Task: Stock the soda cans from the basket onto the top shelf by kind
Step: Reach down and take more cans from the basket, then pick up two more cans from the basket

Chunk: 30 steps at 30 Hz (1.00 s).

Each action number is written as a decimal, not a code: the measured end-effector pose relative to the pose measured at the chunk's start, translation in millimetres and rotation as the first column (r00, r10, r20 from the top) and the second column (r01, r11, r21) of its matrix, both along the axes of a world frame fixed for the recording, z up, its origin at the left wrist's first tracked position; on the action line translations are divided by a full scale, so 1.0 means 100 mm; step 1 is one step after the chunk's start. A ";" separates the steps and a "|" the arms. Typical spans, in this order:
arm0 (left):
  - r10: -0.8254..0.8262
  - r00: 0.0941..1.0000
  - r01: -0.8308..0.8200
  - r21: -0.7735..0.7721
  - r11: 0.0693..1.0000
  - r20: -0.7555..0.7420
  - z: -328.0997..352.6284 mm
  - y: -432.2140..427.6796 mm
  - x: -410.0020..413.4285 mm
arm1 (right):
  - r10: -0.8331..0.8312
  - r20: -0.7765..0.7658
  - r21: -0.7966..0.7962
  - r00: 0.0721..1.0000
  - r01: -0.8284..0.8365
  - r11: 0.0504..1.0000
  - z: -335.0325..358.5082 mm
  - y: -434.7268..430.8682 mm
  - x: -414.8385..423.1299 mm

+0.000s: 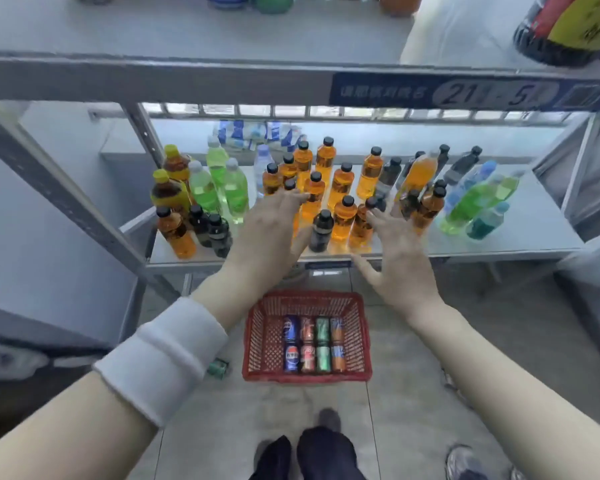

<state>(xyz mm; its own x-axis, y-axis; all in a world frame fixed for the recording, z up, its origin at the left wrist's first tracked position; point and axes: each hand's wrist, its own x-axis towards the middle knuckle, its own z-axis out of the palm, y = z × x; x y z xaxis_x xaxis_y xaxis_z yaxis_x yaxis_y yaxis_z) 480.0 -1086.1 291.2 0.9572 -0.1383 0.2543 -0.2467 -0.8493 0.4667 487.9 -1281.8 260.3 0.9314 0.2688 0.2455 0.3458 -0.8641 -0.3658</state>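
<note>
A red, lattice-patterned basket (257,327) showed four colours in columns: blue cans (291,328), red cans (307,329), green cans (322,330) and orange cans (336,330). The orange bottles (343,216) had black caps (348,201); the green bottles (236,192) were bright. The shelving (153,77) was grey, its label strip (430,93) blue with white characters. The wristband (160,358) was white.

Cans (311,344) in basket (257,327) on floor, before shelf (499,244) of bottles (343,188)
</note>
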 end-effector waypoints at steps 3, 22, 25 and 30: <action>-0.006 0.997 0.008 0.022 1.000 -0.082 -0.36 -0.05 -0.12 | -0.014 -0.049 -0.097 0.999 0.009 0.995 -0.37 -0.12 -0.20; 0.214 0.532 -0.458 -0.066 0.887 -0.819 -3.59 -0.32 -0.77 | -0.112 -0.838 -0.120 0.535 0.019 0.993 -3.14 -0.47 -0.40; 0.205 0.422 -0.498 -0.037 0.866 -0.883 -4.56 -0.33 -0.75 | -0.124 -0.891 -0.125 0.437 0.025 0.992 -4.04 -0.38 -0.18; 0.187 0.385 -0.439 -0.001 0.898 -0.904 -6.18 -0.18 -0.28 | -0.083 -0.919 -0.100 0.385 -0.024 0.995 -5.71 0.07 0.39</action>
